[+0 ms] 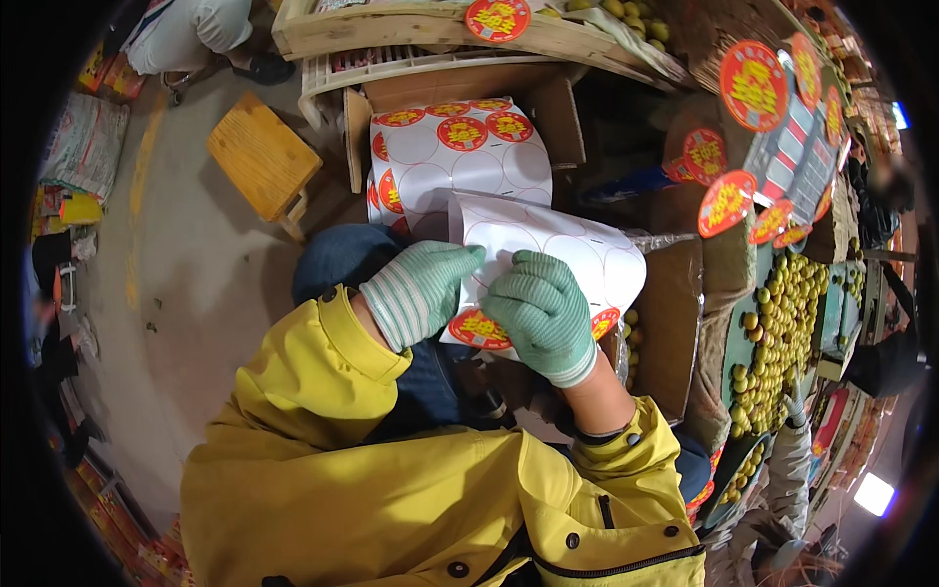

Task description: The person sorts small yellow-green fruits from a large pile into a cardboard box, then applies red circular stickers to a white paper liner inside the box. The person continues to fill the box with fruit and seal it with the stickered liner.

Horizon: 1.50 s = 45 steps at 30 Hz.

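Both of my hands wear green knit gloves with white-striped cuffs. My left hand (pixel 433 290) has its thumb and fingers on the left edge of a white sticker sheet (pixel 543 235). My right hand (pixel 543 312) is curled over the same sheet, its fingertips bent towards my left hand; what they pinch is hidden. Round red stickers with yellow writing (pixel 478 328) remain on the sheet's lower edge, while empty circle outlines cover its upper part. The sheet joins or lies against a large roll of stickers (pixel 458 158) in an open cardboard box (pixel 574 121).
A wooden stool (pixel 264 158) stands at the left. Round fruits (pixel 781 330) lie on a green sorting surface at the right, where a co-worker's gloved hand (pixel 796 411) reaches in. Red stickers hang on a device (pixel 796 158) at the upper right. A wooden crate (pixel 411 33) is ahead.
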Each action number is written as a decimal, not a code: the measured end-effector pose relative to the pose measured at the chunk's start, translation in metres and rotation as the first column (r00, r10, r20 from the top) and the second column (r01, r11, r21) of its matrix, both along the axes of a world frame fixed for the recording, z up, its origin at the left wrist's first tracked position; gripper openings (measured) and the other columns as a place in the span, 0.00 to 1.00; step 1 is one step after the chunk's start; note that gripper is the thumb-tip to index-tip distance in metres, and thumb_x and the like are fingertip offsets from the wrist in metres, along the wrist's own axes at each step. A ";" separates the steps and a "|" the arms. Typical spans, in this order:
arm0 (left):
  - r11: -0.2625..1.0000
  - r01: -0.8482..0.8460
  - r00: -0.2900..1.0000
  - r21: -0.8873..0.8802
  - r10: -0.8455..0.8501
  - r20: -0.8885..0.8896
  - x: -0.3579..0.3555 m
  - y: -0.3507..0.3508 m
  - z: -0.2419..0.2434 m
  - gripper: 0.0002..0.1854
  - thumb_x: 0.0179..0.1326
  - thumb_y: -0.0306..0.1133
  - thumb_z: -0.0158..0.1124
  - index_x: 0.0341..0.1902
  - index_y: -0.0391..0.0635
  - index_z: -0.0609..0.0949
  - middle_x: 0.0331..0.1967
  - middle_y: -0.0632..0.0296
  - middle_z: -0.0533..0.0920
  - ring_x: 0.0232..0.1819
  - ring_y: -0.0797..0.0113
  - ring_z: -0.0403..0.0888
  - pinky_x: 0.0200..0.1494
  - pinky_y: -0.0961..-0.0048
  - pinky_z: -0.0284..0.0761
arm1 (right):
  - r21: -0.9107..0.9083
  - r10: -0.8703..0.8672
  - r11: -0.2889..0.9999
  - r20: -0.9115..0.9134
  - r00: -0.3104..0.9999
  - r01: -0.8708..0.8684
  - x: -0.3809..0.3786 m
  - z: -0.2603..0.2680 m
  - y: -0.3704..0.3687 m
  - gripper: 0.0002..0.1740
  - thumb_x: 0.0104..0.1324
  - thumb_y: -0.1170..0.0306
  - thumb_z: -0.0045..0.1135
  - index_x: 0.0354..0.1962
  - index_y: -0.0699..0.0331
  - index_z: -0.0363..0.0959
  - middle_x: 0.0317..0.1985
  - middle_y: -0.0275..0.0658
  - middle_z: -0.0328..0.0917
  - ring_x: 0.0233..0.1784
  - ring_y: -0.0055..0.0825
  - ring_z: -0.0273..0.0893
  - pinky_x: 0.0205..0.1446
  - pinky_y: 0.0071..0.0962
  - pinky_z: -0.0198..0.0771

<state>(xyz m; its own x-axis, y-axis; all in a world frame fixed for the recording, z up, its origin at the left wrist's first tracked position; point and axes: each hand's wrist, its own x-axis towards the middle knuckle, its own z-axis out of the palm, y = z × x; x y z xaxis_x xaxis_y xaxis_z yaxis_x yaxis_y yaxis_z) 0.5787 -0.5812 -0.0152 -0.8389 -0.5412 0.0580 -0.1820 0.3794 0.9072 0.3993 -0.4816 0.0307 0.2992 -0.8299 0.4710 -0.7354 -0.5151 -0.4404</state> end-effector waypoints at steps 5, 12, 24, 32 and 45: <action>0.192 -0.102 0.904 0.976 0.428 0.011 0.001 -0.007 0.002 0.15 0.70 0.35 0.55 0.51 0.37 0.80 0.42 0.58 0.84 0.42 0.70 0.82 0.47 0.73 0.78 | 0.329 0.101 0.879 0.579 0.809 -0.345 -0.012 0.016 -0.014 0.06 0.58 0.75 0.62 0.29 0.63 0.71 0.37 0.40 0.76 0.45 0.40 0.75 0.54 0.38 0.72; 0.083 -0.221 0.822 0.972 0.552 0.139 -0.005 -0.018 -0.004 0.13 0.70 0.36 0.57 0.46 0.39 0.82 0.36 0.65 0.83 0.34 0.73 0.81 0.38 0.74 0.79 | 0.463 -0.469 0.863 0.883 -0.020 0.203 -0.055 0.002 -0.132 0.15 0.62 0.73 0.62 0.45 0.66 0.70 0.39 0.39 0.76 0.41 0.28 0.76 0.53 0.31 0.73; 0.538 -0.342 0.897 0.771 0.430 0.098 -0.003 -0.020 0.036 0.11 0.62 0.31 0.65 0.40 0.33 0.82 0.28 0.59 0.83 0.34 0.78 0.79 0.40 0.76 0.77 | -0.199 -0.620 0.738 0.178 0.765 0.645 -0.148 -0.049 -0.285 0.25 0.52 0.76 0.68 0.50 0.62 0.74 0.42 0.45 0.80 0.44 0.43 0.79 0.50 0.35 0.74; 0.808 -0.325 0.933 0.491 0.360 0.026 -0.006 -0.015 0.043 0.12 0.58 0.33 0.69 0.36 0.34 0.80 0.29 0.58 0.83 0.33 0.71 0.82 0.39 0.73 0.77 | -0.375 -0.798 0.542 0.050 0.600 0.752 -0.130 -0.047 -0.240 0.32 0.47 0.67 0.73 0.52 0.62 0.73 0.51 0.45 0.76 0.55 0.44 0.74 0.59 0.39 0.68; 0.816 0.279 0.960 -0.506 -0.216 0.179 -0.051 0.097 0.073 0.25 0.56 0.43 0.61 0.52 0.36 0.80 0.54 0.48 0.77 0.59 0.54 0.72 0.67 0.59 0.64 | 0.627 -0.675 0.737 0.670 0.309 0.252 -0.003 0.046 0.091 0.37 0.56 0.65 0.67 0.60 0.72 0.66 0.55 0.45 0.74 0.56 0.27 0.73 0.59 0.28 0.68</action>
<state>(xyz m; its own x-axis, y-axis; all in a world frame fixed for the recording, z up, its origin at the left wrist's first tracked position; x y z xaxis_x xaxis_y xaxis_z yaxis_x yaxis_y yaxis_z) 0.5278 -0.4839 0.0579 -0.9580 -0.2292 0.1723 -0.1025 0.8349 0.5407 0.3961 -0.3905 0.0766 -0.5485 -0.8256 -0.1327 0.0474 0.1278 -0.9907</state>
